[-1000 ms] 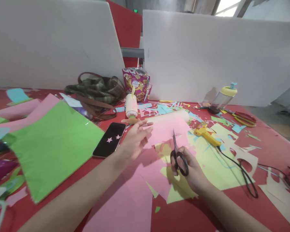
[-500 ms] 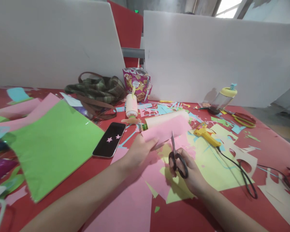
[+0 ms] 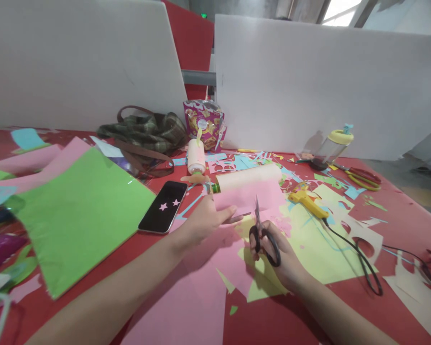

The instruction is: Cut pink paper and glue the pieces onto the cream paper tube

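Between the thumb and fingers of my left hand [image 3: 203, 218] is a piece of pink paper [image 3: 251, 195], its near edge tilted and in shadow. My right hand [image 3: 285, 261] grips black-handled scissors [image 3: 257, 211] through the finger loops. Their blades point up and away, beside the paper's right part; whether they touch it I cannot tell. Just beyond the paper lies a cream paper-covered cylinder [image 3: 249, 176] with a green end. A larger pink sheet [image 3: 187, 306] is spread on the table below my hands.
A phone [image 3: 163, 207] with two pink stars on it lies left, beside a green sheet [image 3: 82, 215]. On the right are a yellow glue gun [image 3: 309, 203] with a black cord, yellow paper [image 3: 330, 258] and a jar [image 3: 331, 149]. Behind stand a snack bag [image 3: 204, 122] and white boards [image 3: 309, 86].
The pink paper has tipped flatter, showing more of the cylinder behind it. The scissors stay almost in place, and my left hand has turned slightly.
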Demonstrator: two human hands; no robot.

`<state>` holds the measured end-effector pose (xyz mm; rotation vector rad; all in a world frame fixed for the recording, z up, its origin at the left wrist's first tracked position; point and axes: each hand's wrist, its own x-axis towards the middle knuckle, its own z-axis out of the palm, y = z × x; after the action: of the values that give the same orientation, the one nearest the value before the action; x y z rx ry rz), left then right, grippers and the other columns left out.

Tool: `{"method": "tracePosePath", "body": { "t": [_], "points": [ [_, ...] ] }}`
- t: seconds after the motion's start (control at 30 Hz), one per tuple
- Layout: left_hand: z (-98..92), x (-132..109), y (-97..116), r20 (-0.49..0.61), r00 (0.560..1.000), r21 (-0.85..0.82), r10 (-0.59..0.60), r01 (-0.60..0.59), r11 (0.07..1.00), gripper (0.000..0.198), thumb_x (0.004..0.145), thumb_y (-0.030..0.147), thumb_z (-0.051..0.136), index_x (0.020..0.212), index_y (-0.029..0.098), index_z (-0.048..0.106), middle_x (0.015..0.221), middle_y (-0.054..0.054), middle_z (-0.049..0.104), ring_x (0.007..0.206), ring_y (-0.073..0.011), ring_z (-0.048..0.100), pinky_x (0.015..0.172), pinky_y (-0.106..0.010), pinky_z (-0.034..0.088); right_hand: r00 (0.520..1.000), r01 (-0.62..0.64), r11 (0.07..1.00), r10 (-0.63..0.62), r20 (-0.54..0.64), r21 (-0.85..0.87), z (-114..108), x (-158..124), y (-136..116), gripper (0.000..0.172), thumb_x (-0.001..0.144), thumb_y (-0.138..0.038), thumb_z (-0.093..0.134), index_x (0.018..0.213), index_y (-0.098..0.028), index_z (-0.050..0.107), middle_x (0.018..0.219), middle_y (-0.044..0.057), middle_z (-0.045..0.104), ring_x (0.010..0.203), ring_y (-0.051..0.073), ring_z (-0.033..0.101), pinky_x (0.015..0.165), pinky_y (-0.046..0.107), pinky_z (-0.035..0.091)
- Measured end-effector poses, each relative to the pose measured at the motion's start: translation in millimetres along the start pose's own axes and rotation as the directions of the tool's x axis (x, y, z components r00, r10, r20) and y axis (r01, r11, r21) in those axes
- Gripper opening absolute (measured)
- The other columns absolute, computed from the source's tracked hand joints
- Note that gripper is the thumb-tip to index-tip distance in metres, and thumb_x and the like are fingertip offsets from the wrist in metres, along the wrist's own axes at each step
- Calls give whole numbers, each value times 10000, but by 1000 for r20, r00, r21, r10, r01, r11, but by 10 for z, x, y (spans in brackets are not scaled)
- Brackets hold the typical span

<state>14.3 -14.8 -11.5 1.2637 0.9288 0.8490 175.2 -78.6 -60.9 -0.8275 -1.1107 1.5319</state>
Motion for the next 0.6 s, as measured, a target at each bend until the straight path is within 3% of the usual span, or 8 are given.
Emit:
{"method": "tracePosePath", "body": {
  "t": [0.17, 0.4, 0.6],
  "points": [
    [-27, 10, -11, 25, 1000, -68, 9, -7, 998, 190, 716, 219, 565, 880, 125, 560, 858, -38, 634, 820, -180, 606, 759, -321, 489, 1000, 0, 1000, 0, -7, -5, 29, -3, -26, 254, 764, -396, 512, 704, -205, 354, 646, -34, 461, 504, 78, 438, 490, 232, 349],
    [-75, 7, 42, 22, 1000, -42, 0, 1, 999, 61, 704, 177, 586, 741, 132, 568, 703, 22, 614, 712, -129, 620, 717, -258, 512, 1000, -28, 1000, 28, -8, -11, 24, 2, -33, 271, 761, -397, 517, 707, -206, 333, 622, -51, 453, 454, 63, 430, 454, 221, 330],
    [-64, 11, 90, 55, 998, -127, 31, -23, 992, 218, 702, 144, 582, 918, 161, 565, 880, -5, 625, 841, -144, 598, 769, -285, 510, 999, -44, 999, 43, -23, -23, 46, 10, -65, 330, 721, -423, 559, 678, -206, 314, 599, -63, 445, 424, 56, 435, 424, 203, 314]
  ]
}}
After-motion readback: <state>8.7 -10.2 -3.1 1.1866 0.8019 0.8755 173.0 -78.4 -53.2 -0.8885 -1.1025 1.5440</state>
